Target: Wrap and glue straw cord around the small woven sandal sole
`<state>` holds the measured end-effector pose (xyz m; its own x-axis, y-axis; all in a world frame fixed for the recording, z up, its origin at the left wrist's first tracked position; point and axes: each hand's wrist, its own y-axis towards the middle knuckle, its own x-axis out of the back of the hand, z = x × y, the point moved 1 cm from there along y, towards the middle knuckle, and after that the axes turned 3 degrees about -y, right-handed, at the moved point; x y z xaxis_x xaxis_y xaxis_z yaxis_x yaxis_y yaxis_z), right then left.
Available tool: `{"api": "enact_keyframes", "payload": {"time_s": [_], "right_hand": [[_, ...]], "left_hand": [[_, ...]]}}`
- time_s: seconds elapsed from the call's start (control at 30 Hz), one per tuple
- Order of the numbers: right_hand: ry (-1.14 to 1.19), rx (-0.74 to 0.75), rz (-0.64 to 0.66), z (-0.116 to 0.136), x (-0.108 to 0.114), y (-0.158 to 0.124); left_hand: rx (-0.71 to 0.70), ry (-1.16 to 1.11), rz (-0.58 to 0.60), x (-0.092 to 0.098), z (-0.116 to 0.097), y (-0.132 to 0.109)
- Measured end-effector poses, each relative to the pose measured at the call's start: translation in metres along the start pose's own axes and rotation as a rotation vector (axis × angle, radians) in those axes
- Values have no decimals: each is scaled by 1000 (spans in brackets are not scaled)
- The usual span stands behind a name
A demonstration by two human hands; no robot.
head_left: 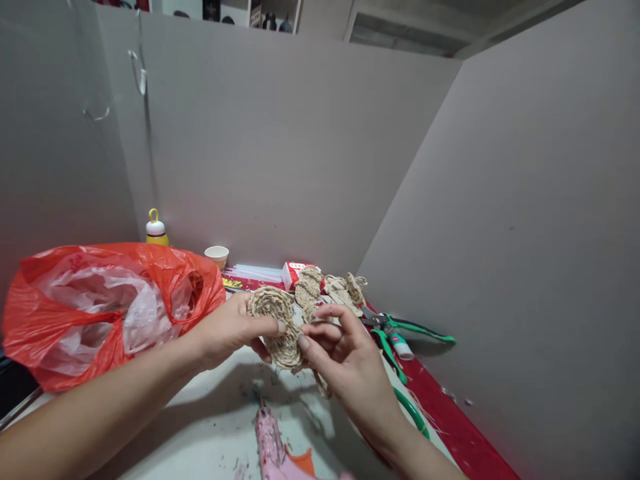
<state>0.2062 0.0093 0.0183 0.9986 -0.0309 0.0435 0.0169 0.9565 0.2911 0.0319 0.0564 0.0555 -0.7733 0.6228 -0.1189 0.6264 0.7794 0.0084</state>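
A tan woven straw piece [271, 305], shaped like two joined rounds, is held up over the white work surface. My left hand [235, 328] grips it from the left, thumb across its middle. At its right edge the thumb and fingers of my right hand [345, 357] pinch the straw near the join. A loose straw end hangs below, beside my right hand. Under the held piece lies a pink glue gun [273, 440], its nozzle pointing away from me and its lower part cut off by the frame.
A red plastic bag [110, 253] fills the left side. Behind are a yellow bottle [157, 233], a paper cup [217, 256], pale sticks [255, 273] and more woven pieces [308, 285]. Green-handled cutters [417, 327] and a small bottle [401, 347] lie right. Grey panels enclose the surface.
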Motion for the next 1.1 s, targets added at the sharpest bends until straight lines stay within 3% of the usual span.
{"api": "enact_keyframes", "payload": {"time_s": [0.17, 0.3, 0.47, 0.53, 0.63, 0.73, 0.8, 0.9, 1.0, 1.1], "right_hand": [[25, 29, -87, 0, 3, 6], [16, 65, -150, -1, 11, 14], [-59, 160, -252, 4, 20, 17], [-128, 236, -321, 4, 21, 16], [-265, 382, -436, 1, 22, 13], [-435, 544, -492, -4, 23, 10], [-558, 653, -470, -8, 23, 10], [-733, 793, -348, -11, 19, 11], [-867, 849, -141, -10, 9, 10], [-954, 784, 43, -3, -4, 5]], "left_hand": [[16, -32, 7, 1, -6, -3], [-30, -71, -217, 14, -10, 2], [-222, -170, -525, 35, -6, 13], [-218, -171, -540, 34, -2, 14], [-197, -168, -494, 18, 4, 10], [-100, -186, -320, -9, 8, 0], [-2, -221, -254, -24, 12, -7], [24, -257, -266, -34, 15, -13], [-44, -315, -231, -32, 17, -11], [-64, -417, -230, -22, 21, -4]]}}
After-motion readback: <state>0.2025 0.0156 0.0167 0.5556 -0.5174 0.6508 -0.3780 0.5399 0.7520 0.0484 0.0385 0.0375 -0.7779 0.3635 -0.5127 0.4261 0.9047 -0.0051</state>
